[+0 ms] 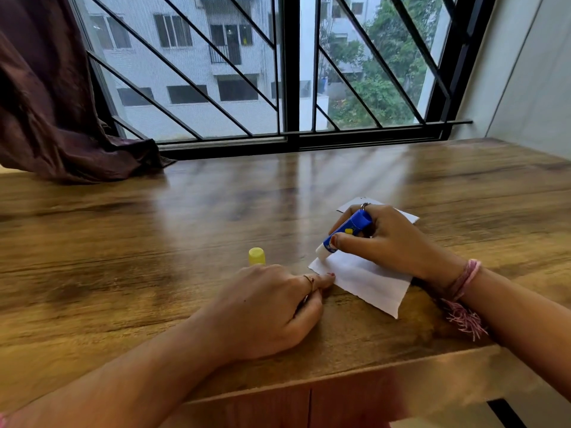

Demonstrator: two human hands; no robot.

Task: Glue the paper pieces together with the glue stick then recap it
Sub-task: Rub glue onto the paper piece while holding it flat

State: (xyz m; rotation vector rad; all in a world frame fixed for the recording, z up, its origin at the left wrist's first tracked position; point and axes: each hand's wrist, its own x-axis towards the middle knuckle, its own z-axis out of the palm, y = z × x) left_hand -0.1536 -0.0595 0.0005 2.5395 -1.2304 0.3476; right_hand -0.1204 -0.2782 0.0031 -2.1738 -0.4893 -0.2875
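Nearest, the left hand (265, 307) lies on the wooden bench (123, 242), its fingers loosely curled and holding nothing; one fingertip with a red nail touches the near-left edge of a white sheet of paper (367, 282). This sheet lies flat, with a slightly ragged near edge and one corner pointing left. To the right, the right hand (383, 239) is curled round a glue stick (344, 234), pinching it between thumb and fingers. The stick has a blue barrel with a yellow mark on its label and is tilted, its white glue tip pointing down and left and touching the far-left corner of the sheet. A pink thread band (463, 282) with a frayed tassel sits on the right wrist. Just beyond the left hand stands the yellow cap (256, 256), upright and apart from the stick. A second white paper piece (358, 203) lies farther off, partly hidden behind the right hand. Farthest, a barred window (278, 72) and a dark curtain (46, 103) at left.
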